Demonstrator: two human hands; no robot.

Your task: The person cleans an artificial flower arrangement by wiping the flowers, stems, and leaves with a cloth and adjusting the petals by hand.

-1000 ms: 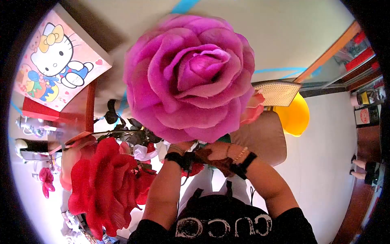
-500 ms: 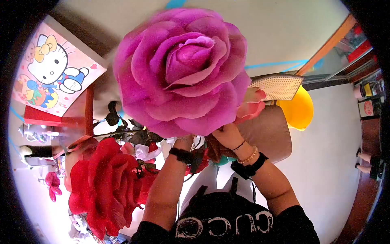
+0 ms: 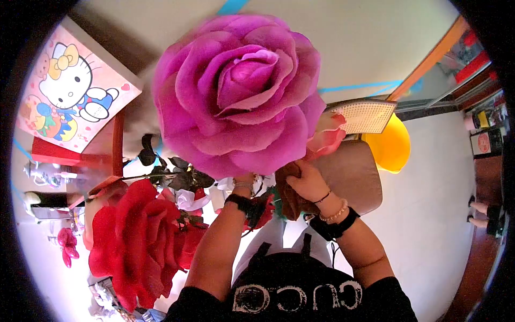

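Observation:
A very large purple artificial rose (image 3: 241,96) fills the upper middle of the view. Below its right edge my right hand (image 3: 307,182) is closed on a dark brown leaf (image 3: 290,201). My left hand (image 3: 243,181) reaches up under the lower petals, and its fingers are hidden there. A large red rose (image 3: 137,241) stands to the left of my left arm. Dark leaves (image 3: 188,178) and a white flower (image 3: 192,200) lie between the two roses. A pink flower (image 3: 328,134) shows behind the purple one on the right.
A brown seat (image 3: 351,177) with a woven backrest (image 3: 370,116) stands on the right, beside a yellow container (image 3: 390,142). At upper left is a cartoon picture box (image 3: 75,86) on a red support. A person's legs (image 3: 479,213) show at far right.
The purple rose has shifted slightly left and up over the last second. My right hand has moved out from beneath it and now grips the brown leaf more visibly.

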